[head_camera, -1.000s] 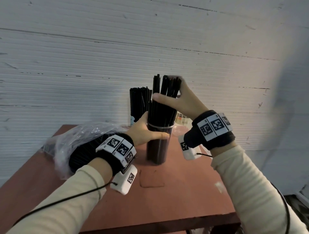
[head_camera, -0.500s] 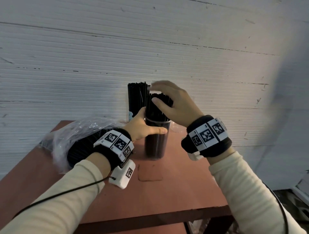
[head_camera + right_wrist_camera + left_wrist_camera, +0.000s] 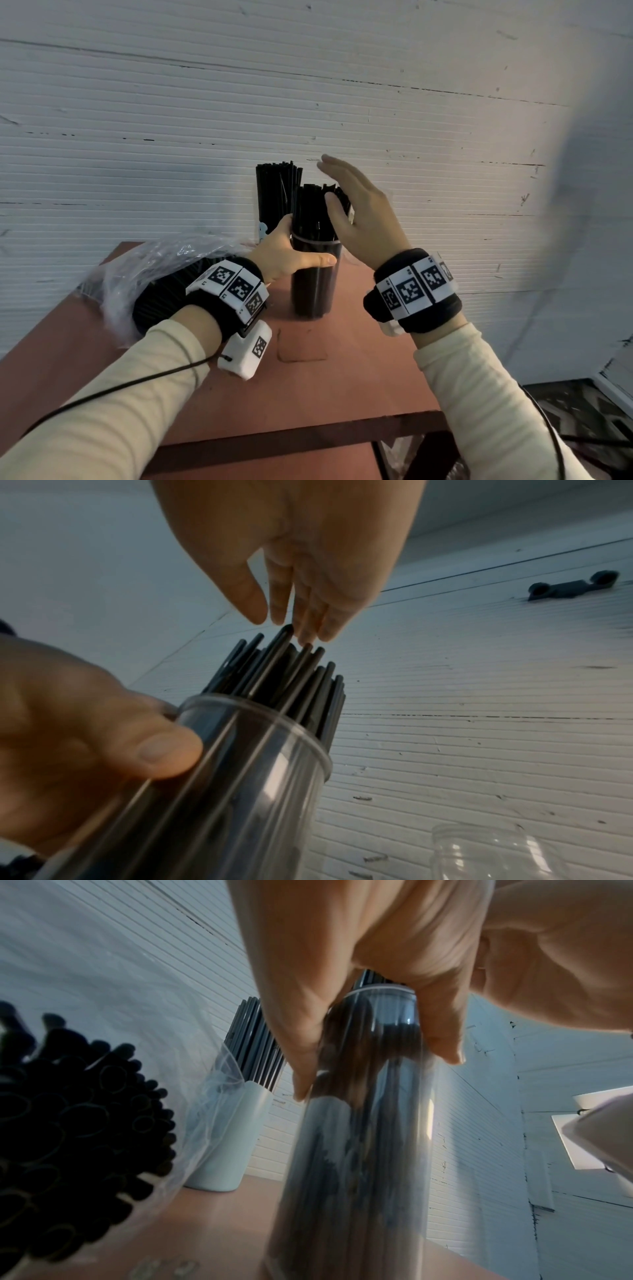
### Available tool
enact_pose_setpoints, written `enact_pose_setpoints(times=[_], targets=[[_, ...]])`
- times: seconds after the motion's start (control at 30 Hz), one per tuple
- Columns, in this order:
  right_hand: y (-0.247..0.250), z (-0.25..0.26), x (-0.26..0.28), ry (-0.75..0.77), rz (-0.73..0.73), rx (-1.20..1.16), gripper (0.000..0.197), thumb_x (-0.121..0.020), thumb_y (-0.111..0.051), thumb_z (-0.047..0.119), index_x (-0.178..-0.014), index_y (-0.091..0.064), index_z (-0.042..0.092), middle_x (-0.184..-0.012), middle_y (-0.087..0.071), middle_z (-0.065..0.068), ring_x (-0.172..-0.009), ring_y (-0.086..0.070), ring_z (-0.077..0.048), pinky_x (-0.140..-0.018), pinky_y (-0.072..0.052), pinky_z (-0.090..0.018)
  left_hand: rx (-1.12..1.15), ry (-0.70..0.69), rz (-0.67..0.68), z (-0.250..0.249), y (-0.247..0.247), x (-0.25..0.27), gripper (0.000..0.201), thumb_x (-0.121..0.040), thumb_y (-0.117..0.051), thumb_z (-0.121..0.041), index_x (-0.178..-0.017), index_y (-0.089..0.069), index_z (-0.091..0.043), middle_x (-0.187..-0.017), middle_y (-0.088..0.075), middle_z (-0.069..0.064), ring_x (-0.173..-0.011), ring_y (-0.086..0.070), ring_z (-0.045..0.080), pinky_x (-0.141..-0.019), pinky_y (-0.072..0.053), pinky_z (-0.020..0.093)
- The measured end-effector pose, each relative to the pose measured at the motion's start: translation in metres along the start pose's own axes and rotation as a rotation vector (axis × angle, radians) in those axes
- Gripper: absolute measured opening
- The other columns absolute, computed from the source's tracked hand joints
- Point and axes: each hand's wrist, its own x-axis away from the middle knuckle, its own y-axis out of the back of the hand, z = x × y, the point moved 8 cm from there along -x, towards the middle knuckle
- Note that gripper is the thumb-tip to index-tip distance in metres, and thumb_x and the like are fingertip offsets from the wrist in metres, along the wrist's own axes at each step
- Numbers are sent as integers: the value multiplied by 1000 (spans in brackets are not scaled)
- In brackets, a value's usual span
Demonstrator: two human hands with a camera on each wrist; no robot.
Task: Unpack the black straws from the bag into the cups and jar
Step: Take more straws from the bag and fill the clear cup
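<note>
A tall clear cup (image 3: 315, 287) (image 3: 359, 1137) (image 3: 219, 791) packed with black straws (image 3: 317, 212) (image 3: 287, 674) stands on the red-brown table (image 3: 325, 377). My left hand (image 3: 291, 251) (image 3: 377, 988) grips it near the rim, thumb in front. My right hand (image 3: 356, 202) (image 3: 294, 588) hovers over the straw tops with straight fingers, fingertips just at the highest straws. Behind stands a pale cup (image 3: 262, 230) (image 3: 226, 1139) full of straws (image 3: 278, 192). The clear plastic bag (image 3: 154, 270) (image 3: 192, 1047) with more black straws (image 3: 72, 1129) lies at the left.
An empty clear jar (image 3: 486, 850) stands right of the held cup, hidden behind my right hand in the head view. A white ribbed wall (image 3: 411, 102) rises straight behind the table. The table's front edge (image 3: 308, 442) is near me.
My right hand pushed the raised straws down into the clear cup, then let go and opened flat above them. The left hand kept its grip on the cup.
</note>
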Motion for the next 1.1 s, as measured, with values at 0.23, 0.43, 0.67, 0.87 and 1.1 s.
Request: enact_pose_setpoints(times=[0.23,0.43,0.67,0.87,1.1], targets=[[-11,1,7,-32,96,29,49,-96,-46,18,-144,-41,13,-147,-45,-2,-136,-39,-14,-113,-30,-24,36,44,-3,0,-2,4,103,-47,-87,-46,-136,-41,-25,-120,-62,-7,-115,-57,11,-104,-45,40],[-26,10,6,38,195,172,44,-95,-46,18,-139,-49,11,-140,-52,-6,-133,-44,-18,-119,-21,-33,70,50,9,-4,-5,5,88,-67,-87,-21,-138,-35,-18,-117,-56,-8,-109,-54,5,-101,-45,33],[-6,29,-2,56,2,23,40,-94,-51,16,-133,-53,9,-139,-51,-3,-130,-45,-18,-109,-34,-25,-40,70,15,1,14,17,119,-60,-88,-26,-153,-13,-21,-153,-33,-1,-142,-30,13,-117,-28,37],[-30,56,-6,-19,32,-229,19,-84,-52,4,-92,-68,9,-90,-66,-1,-81,-60,-14,-77,-50,-27,-178,-160,-375,-18,91,59,45,-81,-48,7,-101,-63,-31,-104,-65,-11,-99,-63,10,-81,-42,10],[-148,80,17,-200,798,-121,31,-96,-52,28,-122,-64,17,-119,-65,-2,-110,-58,-18,-95,-43,-25,-437,-120,-560,-5,172,106,28,-82,-57,-9,-98,-67,-30,-111,-63,-9,-100,-57,12,-88,-46,32]])
